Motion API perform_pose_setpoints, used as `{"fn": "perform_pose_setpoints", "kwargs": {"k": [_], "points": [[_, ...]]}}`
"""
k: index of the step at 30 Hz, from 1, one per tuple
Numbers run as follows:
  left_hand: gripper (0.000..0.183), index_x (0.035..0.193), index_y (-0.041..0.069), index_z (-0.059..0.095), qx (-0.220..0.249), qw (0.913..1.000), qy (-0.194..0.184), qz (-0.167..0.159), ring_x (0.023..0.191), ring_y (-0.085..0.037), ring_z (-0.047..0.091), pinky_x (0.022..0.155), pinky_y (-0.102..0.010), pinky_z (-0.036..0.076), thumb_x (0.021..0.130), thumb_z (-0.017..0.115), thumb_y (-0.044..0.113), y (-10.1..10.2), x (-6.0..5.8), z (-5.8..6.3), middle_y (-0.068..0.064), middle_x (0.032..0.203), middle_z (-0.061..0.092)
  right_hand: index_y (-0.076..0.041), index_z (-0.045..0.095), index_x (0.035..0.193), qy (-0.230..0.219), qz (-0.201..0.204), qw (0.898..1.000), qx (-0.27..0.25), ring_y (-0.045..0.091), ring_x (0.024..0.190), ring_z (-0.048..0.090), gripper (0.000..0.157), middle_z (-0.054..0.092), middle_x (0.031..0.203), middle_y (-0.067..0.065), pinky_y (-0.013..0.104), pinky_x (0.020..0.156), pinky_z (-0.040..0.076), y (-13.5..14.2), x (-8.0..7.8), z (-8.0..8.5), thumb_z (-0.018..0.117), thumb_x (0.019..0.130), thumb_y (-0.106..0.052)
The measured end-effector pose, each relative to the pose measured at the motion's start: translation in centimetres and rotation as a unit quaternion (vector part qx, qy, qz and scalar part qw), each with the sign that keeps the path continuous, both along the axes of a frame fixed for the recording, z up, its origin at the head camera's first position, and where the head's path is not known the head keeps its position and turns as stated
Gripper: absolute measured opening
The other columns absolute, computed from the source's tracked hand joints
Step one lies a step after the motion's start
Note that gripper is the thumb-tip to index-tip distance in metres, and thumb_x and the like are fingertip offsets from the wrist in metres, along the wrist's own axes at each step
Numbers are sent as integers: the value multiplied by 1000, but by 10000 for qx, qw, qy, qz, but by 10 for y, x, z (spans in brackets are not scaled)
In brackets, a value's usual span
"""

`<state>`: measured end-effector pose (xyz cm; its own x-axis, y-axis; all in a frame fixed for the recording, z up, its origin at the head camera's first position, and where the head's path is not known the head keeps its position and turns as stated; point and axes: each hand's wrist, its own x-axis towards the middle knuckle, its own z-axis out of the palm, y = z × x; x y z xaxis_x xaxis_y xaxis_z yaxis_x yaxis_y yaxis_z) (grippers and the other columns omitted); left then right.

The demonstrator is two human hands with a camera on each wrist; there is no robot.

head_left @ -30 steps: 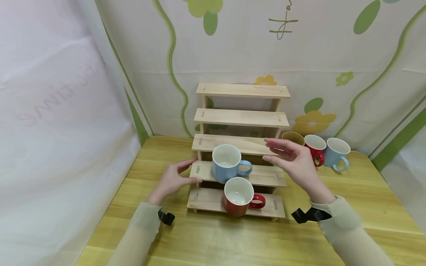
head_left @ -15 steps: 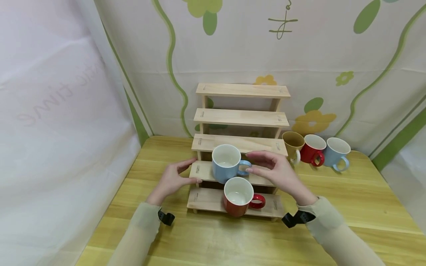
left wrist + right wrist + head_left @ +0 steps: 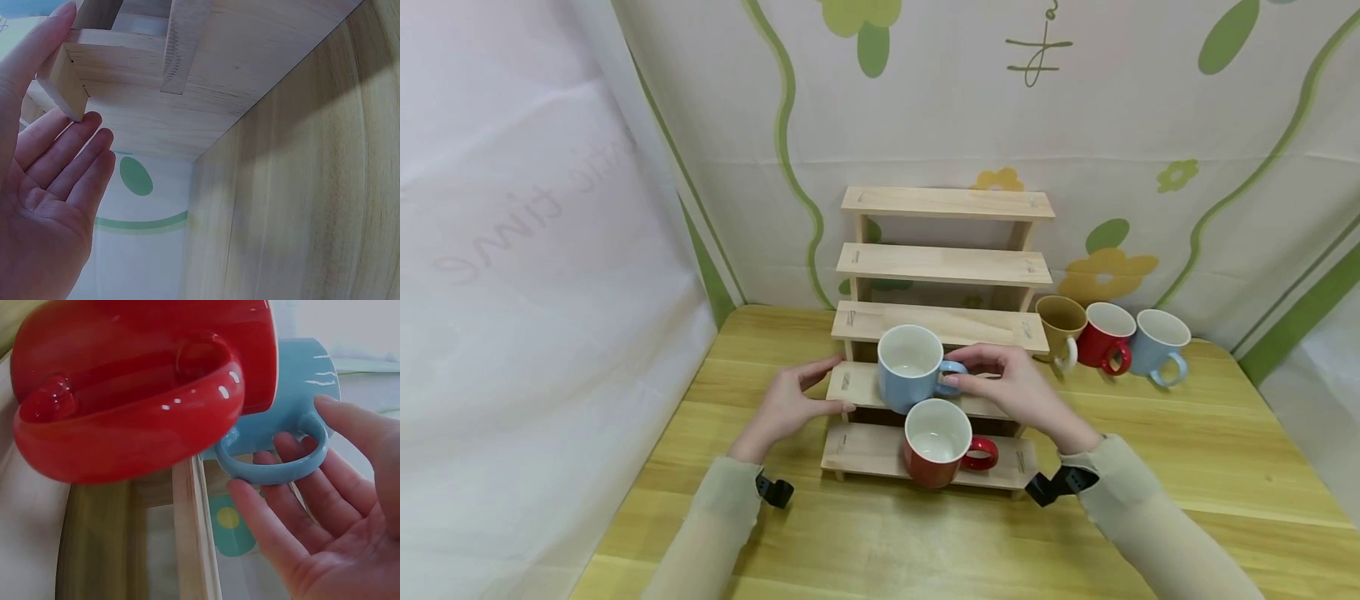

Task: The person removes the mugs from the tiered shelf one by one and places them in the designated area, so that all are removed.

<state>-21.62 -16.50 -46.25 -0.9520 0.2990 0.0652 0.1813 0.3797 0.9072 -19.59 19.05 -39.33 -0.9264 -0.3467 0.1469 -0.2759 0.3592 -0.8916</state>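
In the head view, a light blue mug (image 3: 904,379) stands on the second step of a wooden stepped rack (image 3: 940,323), handle pointing right. My right hand (image 3: 1011,385) is at that handle. In the right wrist view, its fingers (image 3: 306,515) lie extended behind and below the blue handle (image 3: 281,470), touching or very close. The thumb is apart from the fingers, near the mug body. A red mug (image 3: 934,446) sits on the lowest step, in front. My left hand (image 3: 787,408) holds the left end of the second step, thumb and fingers on opposite edges.
Right of the rack on the wooden table (image 3: 1195,467) stand a mustard mug (image 3: 1057,323), another red mug (image 3: 1101,337) and another light blue mug (image 3: 1153,346). The red handle (image 3: 131,444) juts out close below my right hand. A patterned cloth (image 3: 940,108) hangs behind.
My right hand has moved left and slightly down, from beside the third step to the blue mug's handle. The mustard mug has come into full view. The left hand and mugs stay put.
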Motion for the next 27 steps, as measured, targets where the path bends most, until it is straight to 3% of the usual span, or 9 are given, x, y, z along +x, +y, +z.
{"fn": "perform_pose_setpoints", "kwargs": {"k": [7,15,27], "points": [[82,145,19,59,-9,10000,4,-1,136,-24,48,112,-42,40,74,93,41,0,0,1,7,144,56,-4,76,109,-379,264,9988,-182,29,86,72,23,75,97,9,37,74,62,1,-5,0,78,93,-20],[87,146,14,58,-45,10000,-6,10,136,-26,48,111,-45,40,73,93,45,-1,-1,0,7,144,56,-1,76,107,-635,458,9962,-388,31,88,73,21,75,98,14,40,75,62,1,-8,2,78,94,-17],[86,146,15,58,-29,10000,-7,-14,136,-26,48,111,-44,40,73,93,44,0,-1,0,7,144,56,-2,76,103,-349,441,9979,-320,29,86,74,17,76,93,10,37,75,62,0,-9,1,79,92,-14]]}}
